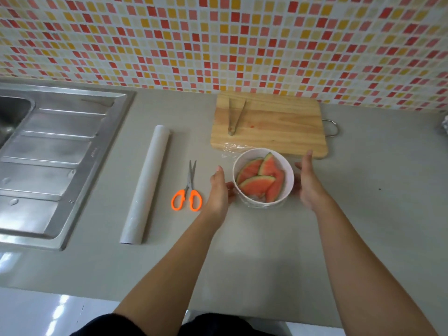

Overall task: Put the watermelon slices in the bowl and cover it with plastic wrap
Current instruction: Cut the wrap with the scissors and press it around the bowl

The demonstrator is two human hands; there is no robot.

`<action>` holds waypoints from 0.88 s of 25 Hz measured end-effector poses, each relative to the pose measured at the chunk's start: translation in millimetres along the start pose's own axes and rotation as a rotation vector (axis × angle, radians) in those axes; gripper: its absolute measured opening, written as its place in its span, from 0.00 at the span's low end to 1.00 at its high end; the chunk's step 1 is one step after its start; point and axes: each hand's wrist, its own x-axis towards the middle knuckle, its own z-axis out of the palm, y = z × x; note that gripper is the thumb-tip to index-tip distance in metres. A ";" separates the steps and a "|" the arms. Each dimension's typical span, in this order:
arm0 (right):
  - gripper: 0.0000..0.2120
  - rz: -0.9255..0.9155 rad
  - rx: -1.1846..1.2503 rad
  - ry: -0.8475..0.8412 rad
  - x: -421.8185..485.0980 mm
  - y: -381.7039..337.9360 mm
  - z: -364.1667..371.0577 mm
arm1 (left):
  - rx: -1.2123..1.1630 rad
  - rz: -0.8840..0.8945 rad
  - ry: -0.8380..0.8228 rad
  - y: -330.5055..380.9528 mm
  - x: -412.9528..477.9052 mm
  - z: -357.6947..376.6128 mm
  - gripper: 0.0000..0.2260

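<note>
Watermelon slices (261,179) sitting in the white bowl (288,187), center-right of frame, below the cutting board (278,124). Plastic wrap (230,150) looking draped over it; remaining: pressing edges down. Left hand (219,187) and right hand (309,183) flanking the bowl, fingers extended, smoothing film, gripping nothing firmly. Roll (148,185) and scissors (188,190) lying center-left. No readable writing.

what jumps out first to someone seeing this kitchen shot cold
The white bowl of red watermelon slices sits mid-counter just in front of the wooden cutting board, with the left hand and right hand on either side of it. The orange-handled scissors lie left of the bowl, against the orange, red and yellow tiled wall behind.
</note>
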 end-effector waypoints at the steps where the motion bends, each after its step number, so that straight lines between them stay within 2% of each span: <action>1: 0.39 0.026 0.055 -0.009 -4.1 3.2 -3.2 | -0.069 -0.004 0.009 0.0 2.2 0.7 0.17; 4: 0.33 0.108 0.070 -0.045 -20.4 24.8 -12.8 | -0.160 0.005 0.001 3.8 11.9 -7.0 0.16; 7: 0.41 0.146 -0.087 -0.125 -29.2 44.8 -14.8 | 0.047 -0.040 0.006 9.7 18.0 -15.0 0.20; 9: 0.51 0.112 -0.167 -0.106 -21.4 36.9 -13.7 | 0.254 -0.053 0.013 13.8 19.3 -16.5 0.23; 10: 0.51 0.073 -0.211 -0.103 -15.0 29.4 -11.6 | 0.343 -0.046 0.026 15.8 20.6 -17.0 0.24; 12: 0.43 0.025 -0.289 -0.150 -2.4 12.7 -3.9 | 0.472 -0.032 0.052 19.6 25.5 -19.4 0.25; 14: 0.39 0.032 -0.343 -0.199 8.4 -0.8 5.9 | 0.498 -0.055 0.069 21.8 30.0 -22.6 0.24; 17: 0.35 0.118 -0.278 -0.275 17.0 -8.0 14.4 | 0.420 -0.076 0.025 21.2 28.6 -28.6 0.15; 20: 0.21 0.147 -0.225 -0.219 16.5 -13.9 13.3 | 0.384 0.003 -0.021 18.1 27.5 -34.5 0.12; 22: 0.16 0.142 -0.112 -0.161 17.0 -12.7 10.3 | 0.266 0.071 0.067 15.8 25.5 -37.2 0.12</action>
